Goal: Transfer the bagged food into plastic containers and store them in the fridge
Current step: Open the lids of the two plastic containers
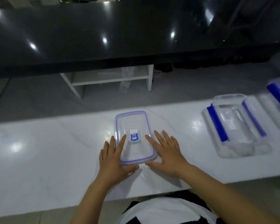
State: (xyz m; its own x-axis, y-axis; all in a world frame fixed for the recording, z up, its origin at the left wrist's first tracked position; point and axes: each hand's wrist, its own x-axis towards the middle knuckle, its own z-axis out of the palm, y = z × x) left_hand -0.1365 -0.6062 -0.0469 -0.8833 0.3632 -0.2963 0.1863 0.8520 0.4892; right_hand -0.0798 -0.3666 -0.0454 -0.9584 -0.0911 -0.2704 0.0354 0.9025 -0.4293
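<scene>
Lying flat on the white surface (39, 159), a clear lid (134, 138) with a blue seal line and a blue label sits between both hands. Whether a box stands beneath it or it rests alone on the surface cannot be told — the clear plastic blurs into the white below. The label's print is too small to read.

To the right, a clear container (234, 126) with two blue clips is soft and smeared; its near end shows pale shapes that cannot be made out. Further right, another blue-clipped piece (278, 97) is cut off by the frame edge and heavily blurred.

The left hand (115, 160) lies spread with straight fingers over the lid's near left corner, forefinger on top of the lid, thumb along its near edge. The right hand (165, 152) mirrors it at the near right corner — fingers flat and splayed, thumb pointing inward just below the lid's near edge. Neither grip closes round anything; both simply press or rest, palms down.

Beyond the surface runs a dark glossy counter (120, 29), with a white frame (110, 80) under it, dim and partly hidden.
</scene>
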